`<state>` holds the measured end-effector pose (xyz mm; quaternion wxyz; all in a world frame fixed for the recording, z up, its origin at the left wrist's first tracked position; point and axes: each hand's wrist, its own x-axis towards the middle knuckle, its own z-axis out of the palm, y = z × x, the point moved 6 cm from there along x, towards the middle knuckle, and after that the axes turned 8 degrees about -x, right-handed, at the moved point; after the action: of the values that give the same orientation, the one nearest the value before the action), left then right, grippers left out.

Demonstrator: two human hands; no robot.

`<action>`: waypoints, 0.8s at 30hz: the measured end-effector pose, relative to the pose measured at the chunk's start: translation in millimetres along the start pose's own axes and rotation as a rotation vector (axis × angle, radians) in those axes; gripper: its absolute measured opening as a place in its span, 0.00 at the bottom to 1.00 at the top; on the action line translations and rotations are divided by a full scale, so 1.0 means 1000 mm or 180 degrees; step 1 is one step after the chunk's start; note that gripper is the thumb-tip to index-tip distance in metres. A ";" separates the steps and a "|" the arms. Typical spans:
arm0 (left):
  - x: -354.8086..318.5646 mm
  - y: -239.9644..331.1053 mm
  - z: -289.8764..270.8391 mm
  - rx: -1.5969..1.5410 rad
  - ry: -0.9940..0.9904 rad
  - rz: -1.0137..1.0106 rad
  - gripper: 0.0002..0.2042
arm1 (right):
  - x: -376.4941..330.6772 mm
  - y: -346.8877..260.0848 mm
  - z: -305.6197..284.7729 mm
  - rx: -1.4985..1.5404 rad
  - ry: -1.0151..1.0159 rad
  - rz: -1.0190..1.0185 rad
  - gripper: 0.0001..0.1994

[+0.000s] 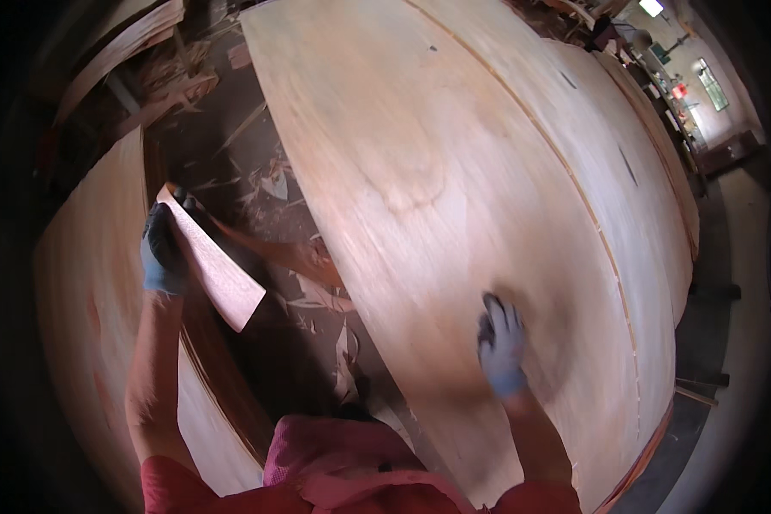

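A torn strip of pale wood veneer [218, 272] is gripped in my left hand [164, 250], which wears a blue-grey glove with dark fingers. The strip hangs over the gap between two stacks, its wide end toward me. My right hand [502, 343], gloved the same way, is over a large pale veneer sheet [377, 163] with its fingers stretched out, apparently resting on it. Nothing shows in that hand. A thin brown seam [587, 206] runs along the sheet to the right of it.
Another veneer stack [86, 257] lies on my left. Scraps of veneer [274, 184] litter the dark floor between the stacks. More broken pieces [150, 86] are piled at the far left. Beyond the right stack stand shelves or benches and a wall with a window [711, 84].
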<state>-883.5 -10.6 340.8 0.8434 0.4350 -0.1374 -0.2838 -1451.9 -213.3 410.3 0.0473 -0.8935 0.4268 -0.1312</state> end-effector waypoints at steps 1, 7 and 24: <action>0.016 0.001 0.006 -0.0021 -0.0044 -0.0013 0.18 | 0.030 -0.004 0.015 -0.0020 -0.0066 0.0127 0.21; 0.148 0.063 -0.039 -0.0049 0.0380 0.0112 0.23 | 0.137 -0.012 0.082 -0.0920 0.0484 0.0303 0.21; 0.494 0.118 0.333 0.3082 -0.1457 0.3219 0.19 | 0.152 0.000 0.092 -0.1071 -0.0070 0.0452 0.24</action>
<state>-605.2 -470.1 623.8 0.5349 0.5720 -0.6038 0.1484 -1334.9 -333.3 350.9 -0.0891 -0.8578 0.5042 -0.0445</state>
